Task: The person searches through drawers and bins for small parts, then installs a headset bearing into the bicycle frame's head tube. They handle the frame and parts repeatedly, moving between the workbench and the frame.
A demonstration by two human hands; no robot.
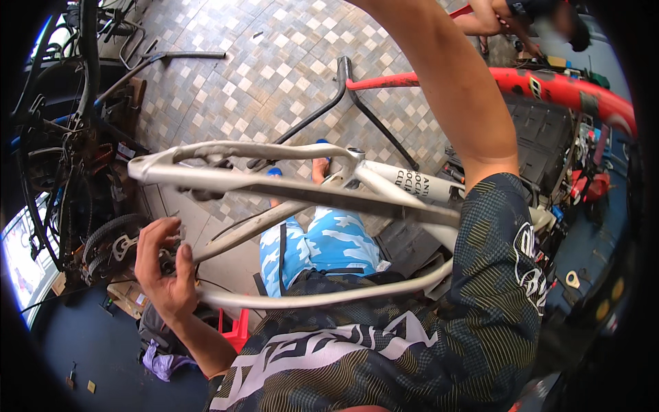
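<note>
A pale silver-white bicycle frame (288, 184) stretches across in front of my body, its narrow end at the left. My left hand (165, 268) is by the left ends of the lower stays, thumb and curled fingers apart with a gap between them. Whether its palm touches the frame is hard to see. My right arm (460, 89) reaches up over the right part of the frame and leaves the picture at the top, so my right hand is out of sight. A printed white tube (405, 177) of the frame runs behind my right sleeve.
A red frame tube (570, 93) crosses the upper right, meeting black forked tubing (343, 89) above the tiled floor. Dark bike parts and a tyre (113, 237) crowd the left. A black case (542, 130) and tools lie right. Another person (515, 17) is at the top right.
</note>
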